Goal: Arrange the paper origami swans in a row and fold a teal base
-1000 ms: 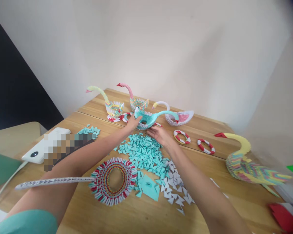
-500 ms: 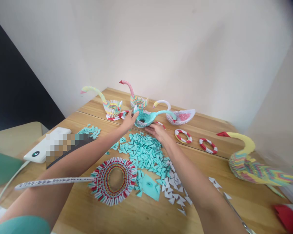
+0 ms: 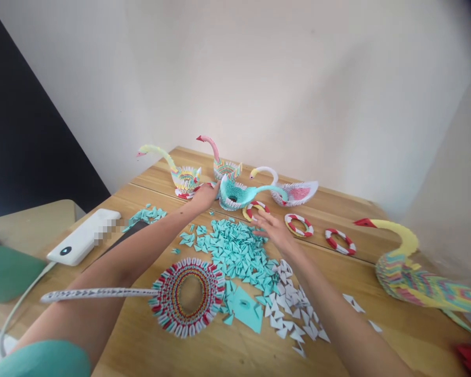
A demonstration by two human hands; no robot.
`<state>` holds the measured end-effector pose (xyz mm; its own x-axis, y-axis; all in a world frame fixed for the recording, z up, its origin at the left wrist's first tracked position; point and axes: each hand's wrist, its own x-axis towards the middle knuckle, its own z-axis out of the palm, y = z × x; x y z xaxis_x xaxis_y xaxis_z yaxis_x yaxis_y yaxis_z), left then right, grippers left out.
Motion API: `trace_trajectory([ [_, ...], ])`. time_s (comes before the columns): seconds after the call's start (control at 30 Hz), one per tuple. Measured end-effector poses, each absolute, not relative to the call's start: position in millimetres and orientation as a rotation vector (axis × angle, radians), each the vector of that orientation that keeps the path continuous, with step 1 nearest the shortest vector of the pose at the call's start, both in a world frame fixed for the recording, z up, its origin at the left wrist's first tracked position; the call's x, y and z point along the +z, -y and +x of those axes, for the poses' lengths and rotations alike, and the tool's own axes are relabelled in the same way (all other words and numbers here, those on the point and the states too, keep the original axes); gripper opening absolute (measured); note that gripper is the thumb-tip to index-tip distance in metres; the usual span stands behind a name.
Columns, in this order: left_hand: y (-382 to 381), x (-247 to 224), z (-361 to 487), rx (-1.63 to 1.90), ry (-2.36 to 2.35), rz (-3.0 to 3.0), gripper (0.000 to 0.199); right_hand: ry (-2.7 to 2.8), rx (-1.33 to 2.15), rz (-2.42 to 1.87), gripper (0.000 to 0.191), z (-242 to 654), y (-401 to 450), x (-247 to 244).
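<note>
A teal paper swan (image 3: 235, 195) with white edging stands at the middle back of the table, its neck curving right. My left hand (image 3: 206, 198) touches or is very near its left side; the fingers are mostly hidden. With fingers apart, my right hand (image 3: 270, 226) hovers empty to the right of the teal pieces (image 3: 237, 251) and in front of a red and white ring (image 3: 256, 211). White folded pieces (image 3: 294, 309) lie beside my right forearm. A round red, white and teal paper piece (image 3: 189, 296) with a long white neck lies in front, partly over my left forearm.
Other paper swans stand at the back (image 3: 186, 179), (image 3: 298, 193) and right (image 3: 400, 277). Two more red and white rings (image 3: 299, 225) lie right of centre. A white power bank (image 3: 82, 238) with a cable and a dark flat object (image 3: 127, 235) are at the left.
My right hand has come off the teal swan and moved right and nearer, fingers spread. The ring beside the swan shows more fully. The whole view has shifted slightly.
</note>
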<state>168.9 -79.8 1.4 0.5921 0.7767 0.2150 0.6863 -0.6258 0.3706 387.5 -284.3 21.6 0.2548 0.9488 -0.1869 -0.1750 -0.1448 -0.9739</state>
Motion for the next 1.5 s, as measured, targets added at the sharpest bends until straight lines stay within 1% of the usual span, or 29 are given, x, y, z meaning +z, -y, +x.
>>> trace_trajectory([
  [0.1,71,-3,172,0.536,-1.201,2.553,0.062,0.854,1.127,-1.436,0.045,391,319,31],
  [0.23,67,-6,169,0.517,-1.202,2.562,0.061,0.91,1.12,-1.438,0.047,398,351,32],
  [0.43,71,-8,158,0.53,-1.13,2.625,0.063,0.901,1.089,-1.445,0.051,407,364,20],
  [0.6,74,-8,149,0.59,-1.069,2.604,0.066,0.92,1.126,-1.45,0.052,399,363,27],
  [0.7,77,-8,144,0.652,-1.058,2.502,0.065,0.939,1.135,-1.458,0.05,394,355,31],
  [0.93,95,-2,134,0.908,-1.022,2.155,0.061,0.891,1.179,-1.448,0.032,386,324,28],
  [1.07,118,19,121,0.976,-0.949,2.021,0.06,0.913,1.166,-1.473,0.033,387,320,28],
  [1.17,139,44,96,0.954,-0.927,2.041,0.053,0.918,1.158,-1.481,0.035,393,321,28],
  [1.27,151,66,57,0.974,-1.057,2.145,0.037,0.916,1.164,-1.476,0.036,401,324,27],
  [1.37,143,75,19,0.925,-1.425,2.289,0.026,0.9,1.165,-1.47,0.038,410,328,25],
  [1.43,128,72,1,0.787,-1.689,2.362,0.022,0.892,1.167,-1.461,0.039,414,329,23],
  [1.5,108,63,-8,0.572,-1.839,2.409,0.021,0.881,1.168,-1.448,0.04,415,330,22],
])
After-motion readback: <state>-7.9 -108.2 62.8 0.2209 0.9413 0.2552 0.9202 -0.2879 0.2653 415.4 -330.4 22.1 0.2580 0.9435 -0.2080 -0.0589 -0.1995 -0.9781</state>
